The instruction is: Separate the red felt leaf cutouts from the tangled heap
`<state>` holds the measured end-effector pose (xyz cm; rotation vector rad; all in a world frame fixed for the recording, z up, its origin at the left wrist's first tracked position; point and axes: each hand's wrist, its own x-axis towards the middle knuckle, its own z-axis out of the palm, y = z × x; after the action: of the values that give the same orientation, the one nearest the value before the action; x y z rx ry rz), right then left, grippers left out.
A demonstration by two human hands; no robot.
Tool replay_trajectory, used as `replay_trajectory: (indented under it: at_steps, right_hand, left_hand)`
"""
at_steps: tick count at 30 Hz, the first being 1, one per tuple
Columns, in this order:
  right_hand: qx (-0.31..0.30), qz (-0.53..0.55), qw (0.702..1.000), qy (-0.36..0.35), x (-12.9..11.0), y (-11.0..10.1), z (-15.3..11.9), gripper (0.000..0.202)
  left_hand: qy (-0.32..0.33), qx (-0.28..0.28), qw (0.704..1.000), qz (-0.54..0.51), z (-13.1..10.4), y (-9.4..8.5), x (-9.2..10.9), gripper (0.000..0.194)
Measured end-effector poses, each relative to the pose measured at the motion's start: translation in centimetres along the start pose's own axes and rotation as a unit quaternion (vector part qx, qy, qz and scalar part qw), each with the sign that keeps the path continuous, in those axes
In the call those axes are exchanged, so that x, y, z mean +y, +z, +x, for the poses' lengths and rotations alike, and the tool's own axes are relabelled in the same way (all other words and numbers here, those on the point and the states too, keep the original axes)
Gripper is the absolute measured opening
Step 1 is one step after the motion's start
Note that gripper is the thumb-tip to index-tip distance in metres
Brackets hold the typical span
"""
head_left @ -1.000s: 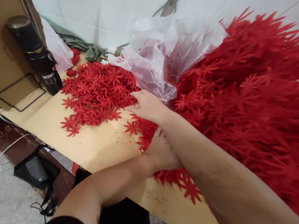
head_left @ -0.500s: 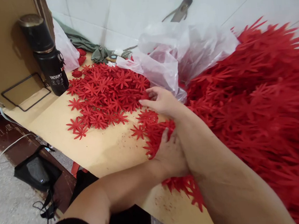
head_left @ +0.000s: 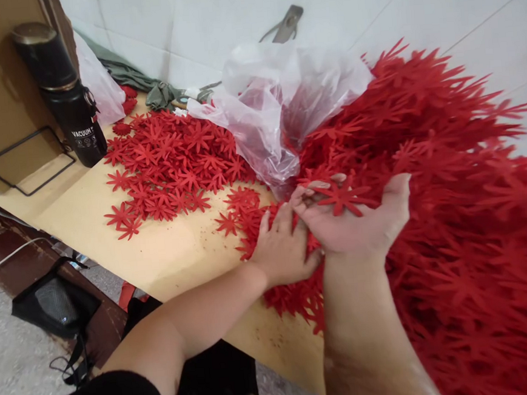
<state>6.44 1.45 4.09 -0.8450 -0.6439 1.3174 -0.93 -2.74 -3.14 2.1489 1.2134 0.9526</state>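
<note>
My left hand [head_left: 283,247] lies palm down on a small heap of red felt-like flower cut-outs [head_left: 247,223], its fingers spread and pressing on them. Just to its right, my right hand [head_left: 355,233] is turned palm up. Its thumb stands well out and its fingers are loosely bent, with one red flower cut-out [head_left: 343,196] resting across them. Beyond the right hand rises a large mass of the same red flowers [head_left: 456,206]. A further flat pile of red flowers [head_left: 174,162] spreads over the board-like tabletop [head_left: 172,259] to the left.
A crumpled translucent plastic bag [head_left: 267,124] stands behind the hands, against the white tiled wall [head_left: 213,19]. At the back left are a black vacuum flask [head_left: 71,109], a wire frame [head_left: 27,161] and a green cloth [head_left: 130,74]. A black mesh pouch [head_left: 55,305] is at lower left.
My right hand has drawn back from the flat pile, moved right and turned palm up with a flower on it. My left hand stays on the small heap. The view has shifted slightly right.
</note>
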Motion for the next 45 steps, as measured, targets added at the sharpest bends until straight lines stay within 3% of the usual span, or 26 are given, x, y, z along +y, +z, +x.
replay_trajectory:
  at_steps: [3, 5, 9, 18, 23, 28, 34, 37, 40, 43, 45]
  right_hand:
    - [0.060, 0.013, 0.998, -0.021, -0.3, -1.0, -0.7, 0.043]
    - [0.068, 0.015, 0.997, -0.027, -0.7, -1.5, -1.0, 0.036]
    - [0.007, -0.020, 1.000, -0.004, -1.5, -2.3, -1.6, 0.039]
    - [-0.052, -0.102, 0.992, -0.061, -1.6, -3.5, -2.4, 0.059]
    - [-0.048, -0.073, 0.996, -0.027, -1.4, -3.6, -2.2, 0.044]
    - [-0.009, -0.033, 0.999, 0.025, -1.0, -2.8, -2.3, 0.014]
    - [0.003, -0.054, 0.999, 0.003, 0.3, -3.2, -2.5, 0.040]
    - [-0.003, -0.105, 0.994, -0.026, 1.5, -3.1, -3.0, 0.042]
    - [-0.036, -0.250, 0.964, -0.078, 3.3, -2.0, -4.0, 0.034]
    - [-0.100, -0.438, 0.879, -0.157, 5.4, -0.4, -5.2, 0.045]
    - [-0.133, -0.523, 0.819, -0.194, 6.5, 0.6, -5.8, 0.060]
  left_hand:
    - [0.000, -0.005, 1.000, -0.004, 0.0, -0.1, -0.1, 0.072]
    - [-0.002, 0.003, 1.000, 0.001, 0.0, -0.3, -0.1, 0.071]
    - [-0.011, 0.013, 1.000, 0.015, 0.1, -0.5, -0.3, 0.066]
    - [0.000, 0.087, 0.996, 0.022, 0.2, -1.2, -0.7, 0.055]
    - [0.008, 0.127, 0.992, 0.017, 0.5, -1.7, -0.6, 0.048]
    - [0.020, 0.165, 0.986, -0.008, 0.6, -1.9, -0.6, 0.043]
    - [0.028, 0.202, 0.970, -0.131, 1.0, -1.7, -1.0, 0.042]
    - [-0.030, 0.231, 0.925, -0.299, 1.6, -1.3, -1.1, 0.039]
    - [-0.158, 0.230, 0.809, -0.518, 2.3, -1.4, -1.1, 0.038]
    - [-0.234, 0.163, 0.680, -0.675, 2.6, -2.5, -1.3, 0.045]
    - [-0.240, 0.114, 0.632, -0.728, 2.6, -3.3, -1.4, 0.049]
